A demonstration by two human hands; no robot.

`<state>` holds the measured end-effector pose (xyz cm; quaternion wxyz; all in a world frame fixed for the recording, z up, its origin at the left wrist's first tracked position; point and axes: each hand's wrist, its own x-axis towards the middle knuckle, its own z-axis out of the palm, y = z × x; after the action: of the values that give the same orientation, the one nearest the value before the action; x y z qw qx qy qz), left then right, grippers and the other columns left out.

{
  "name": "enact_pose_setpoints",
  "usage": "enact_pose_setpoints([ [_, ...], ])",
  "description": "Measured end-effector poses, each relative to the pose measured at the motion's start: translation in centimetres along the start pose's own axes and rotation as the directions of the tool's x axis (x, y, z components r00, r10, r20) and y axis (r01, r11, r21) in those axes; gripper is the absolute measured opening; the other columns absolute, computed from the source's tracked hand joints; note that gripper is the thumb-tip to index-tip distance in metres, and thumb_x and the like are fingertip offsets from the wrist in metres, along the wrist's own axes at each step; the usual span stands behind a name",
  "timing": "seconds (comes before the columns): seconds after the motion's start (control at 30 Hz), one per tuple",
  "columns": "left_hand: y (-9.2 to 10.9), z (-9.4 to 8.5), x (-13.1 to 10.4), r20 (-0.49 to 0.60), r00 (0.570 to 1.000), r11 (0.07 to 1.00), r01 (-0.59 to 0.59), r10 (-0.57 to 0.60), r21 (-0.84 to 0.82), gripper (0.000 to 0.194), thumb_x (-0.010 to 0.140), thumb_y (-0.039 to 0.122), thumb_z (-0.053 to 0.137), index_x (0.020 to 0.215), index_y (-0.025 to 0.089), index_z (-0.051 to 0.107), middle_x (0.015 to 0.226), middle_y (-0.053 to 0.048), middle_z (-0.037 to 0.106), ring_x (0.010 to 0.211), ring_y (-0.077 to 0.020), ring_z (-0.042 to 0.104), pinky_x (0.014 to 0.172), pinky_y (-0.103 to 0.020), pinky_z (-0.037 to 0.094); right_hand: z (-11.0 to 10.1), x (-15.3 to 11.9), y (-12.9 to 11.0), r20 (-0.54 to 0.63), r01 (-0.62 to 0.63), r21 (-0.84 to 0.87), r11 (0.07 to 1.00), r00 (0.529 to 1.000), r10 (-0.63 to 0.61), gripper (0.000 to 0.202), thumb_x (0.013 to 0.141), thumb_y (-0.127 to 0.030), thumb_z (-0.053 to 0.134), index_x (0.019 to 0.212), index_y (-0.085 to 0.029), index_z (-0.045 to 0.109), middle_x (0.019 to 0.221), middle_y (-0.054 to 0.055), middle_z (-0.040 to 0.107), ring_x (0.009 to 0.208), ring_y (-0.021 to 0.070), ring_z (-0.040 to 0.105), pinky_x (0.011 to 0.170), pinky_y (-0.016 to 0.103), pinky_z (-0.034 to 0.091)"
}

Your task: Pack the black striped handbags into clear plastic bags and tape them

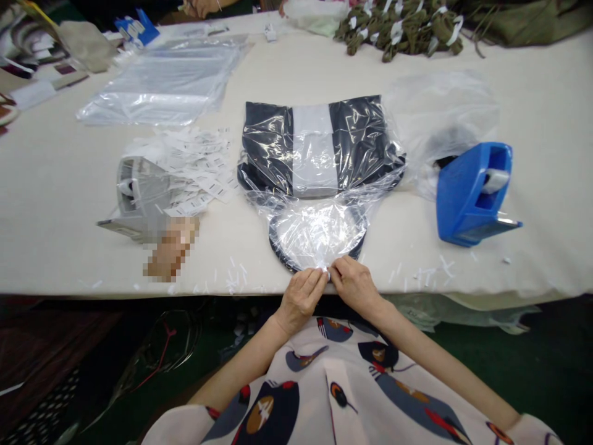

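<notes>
A black bag (356, 136) lies flat before me, wrapped in clear plastic, with a white paper band (315, 148) across its middle. Its dark looped handle (280, 247) curves towards the table's near edge, and shiny clear plastic (319, 228) fills the loop. At the loop's lower end the fingertips of my left hand (301, 296) and my right hand (356, 285) nearly meet, both pinched closed. A small whitish bit shows between them; my fingers hide most of it, so what it is stays unclear.
A blue tape dispenser (467, 198) stands right, a grey one (143, 191) left beside scattered white labels (199, 167). Clear plastic bags (162, 80) lie farther back. Olive tied bundles (403, 28) sit at the far side, where another person's hand (201, 7) shows.
</notes>
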<state>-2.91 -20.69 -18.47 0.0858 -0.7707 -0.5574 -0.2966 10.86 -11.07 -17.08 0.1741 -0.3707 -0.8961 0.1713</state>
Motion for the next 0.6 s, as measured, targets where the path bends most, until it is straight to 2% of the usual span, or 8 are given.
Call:
enact_pose_setpoints([
  [0.17,0.2,0.1,0.9,0.022,0.996,0.996,0.091,-0.09,-0.014,0.025,0.088,0.01,0.045,0.111,0.01,0.056,0.1,-0.01,0.064,0.099,-0.02,0.055,0.084,-0.034,0.045,-0.5,0.0,-0.3,-0.069,-0.049,0.149,0.988,0.996,0.06,0.016,0.086,-0.018,0.047,0.07,-0.018,0.051,0.069,0.003,0.054,0.063,0.015,0.051,0.06,0.026,0.039],
  [0.27,0.3,0.2,1.1,0.033,0.993,0.993,0.115,-0.115,-0.008,0.021,0.089,0.011,0.043,0.106,0.011,0.057,0.095,-0.009,0.064,0.094,-0.0191,0.055,0.081,-0.033,0.044,-2.6,-0.5,-0.3,-0.168,-0.015,0.279,0.96,0.984,0.064,0.012,0.088,-0.02,0.047,0.079,-0.018,0.054,0.075,0.004,0.056,0.069,0.0144,0.054,0.063,0.026,0.043],
  [0.33,0.3,0.2,1.1,0.023,0.993,0.993,0.114,-0.114,-0.008,0.022,0.09,0.01,0.041,0.105,0.012,0.057,0.095,-0.009,0.064,0.094,-0.0188,0.055,0.081,-0.033,0.043,-4.8,-1.0,1.0,-0.284,-0.025,0.27,0.962,0.953,0.105,0.009,0.088,-0.024,0.05,0.087,-0.019,0.057,0.078,0.003,0.058,0.068,0.0137,0.054,0.063,0.026,0.044],
  [0.4,0.3,0.4,0.9,0.009,0.993,0.993,0.114,-0.114,-0.014,0.023,0.089,0.009,0.04,0.105,0.012,0.056,0.095,-0.009,0.064,0.095,-0.0188,0.055,0.082,-0.033,0.043,-7.5,-1.5,3.4,-0.453,-0.125,0.164,0.979,0.872,0.187,0.015,0.086,-0.029,0.053,0.093,-0.018,0.06,0.078,0.004,0.059,0.066,0.0139,0.053,0.063,0.028,0.044],
  [0.47,0.2,0.6,0.8,-0.006,0.993,0.993,0.115,-0.115,-0.016,0.023,0.089,0.009,0.041,0.105,0.012,0.056,0.095,-0.009,0.064,0.096,-0.0191,0.055,0.083,-0.033,0.042,-10.3,-2.0,6.6,-0.64,-0.299,0.036,0.954,0.726,0.252,0.022,0.084,-0.033,0.055,0.095,-0.016,0.063,0.079,0.007,0.06,0.064,0.0156,0.052,0.062,0.031,0.044],
  [0.53,0.1,0.8,0.7,-0.022,0.993,0.994,0.112,-0.113,-0.017,0.022,0.088,0.009,0.043,0.106,0.012,0.056,0.096,-0.009,0.064,0.097,-0.0194,0.055,0.083,-0.034,0.042,-12.7,-2.5,9.9,-0.757,-0.437,-0.012,0.899,0.592,0.277,0.024,0.082,-0.035,0.056,0.096,-0.017,0.066,0.084,0.01,0.06,0.066,0.0187,0.053,0.057,0.033,0.042],
  [0.6,0.0,0.9,0.6,-0.039,0.994,0.994,0.104,-0.104,-0.018,0.022,0.088,0.009,0.044,0.106,0.012,0.057,0.096,-0.009,0.064,0.097,-0.0195,0.054,0.083,-0.034,0.043,-14.5,-3.0,12.7,-0.786,-0.494,0.008,0.87,0.535,0.311,0.026,0.083,-0.038,0.053,0.1,-0.023,0.065,0.094,0.012,0.06,0.076,0.0238,0.056,0.055,0.036,0.041],
])
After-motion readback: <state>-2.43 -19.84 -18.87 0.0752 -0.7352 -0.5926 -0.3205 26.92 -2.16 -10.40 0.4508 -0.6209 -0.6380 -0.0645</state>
